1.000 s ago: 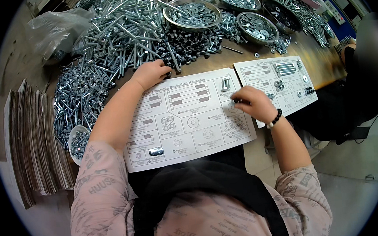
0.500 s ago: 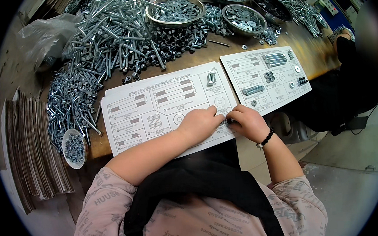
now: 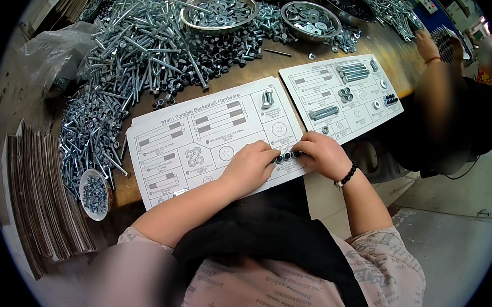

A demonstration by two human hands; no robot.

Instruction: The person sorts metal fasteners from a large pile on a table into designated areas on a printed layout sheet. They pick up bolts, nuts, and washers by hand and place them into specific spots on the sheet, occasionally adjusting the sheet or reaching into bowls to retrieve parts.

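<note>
A printed hardware sheet (image 3: pixel 227 132) with line drawings of bolts, nuts and washers lies in front of me, on top of a stack. Near its lower right corner, several small black lock nuts (image 3: pixel 287 157) stand in a short row. My left hand (image 3: pixel 250 167) closes its fingertips on the left end of that row. From the other end, my right hand (image 3: pixel 323 155), with a dark beaded bracelet, pinches at the nuts; its curled fingers hide some of them. Short silver bolts (image 3: pixel 267 99) rest at the sheet's upper right.
A second sheet (image 3: pixel 363 114) to the right carries bolts, nuts and washers. Behind lie a heap of bolts (image 3: pixel 136 47) and metal bowls of washers (image 3: pixel 220 27). A small bowl (image 3: pixel 96 195) and stacked cardboard (image 3: pixel 43 196) stand left. Another person's hand (image 3: pixel 428 48) is at far right.
My hands have drawn a little apart, and the row of black lock nuts now shows between them. The other person's hand at far right has risen. The view has shifted slightly.
</note>
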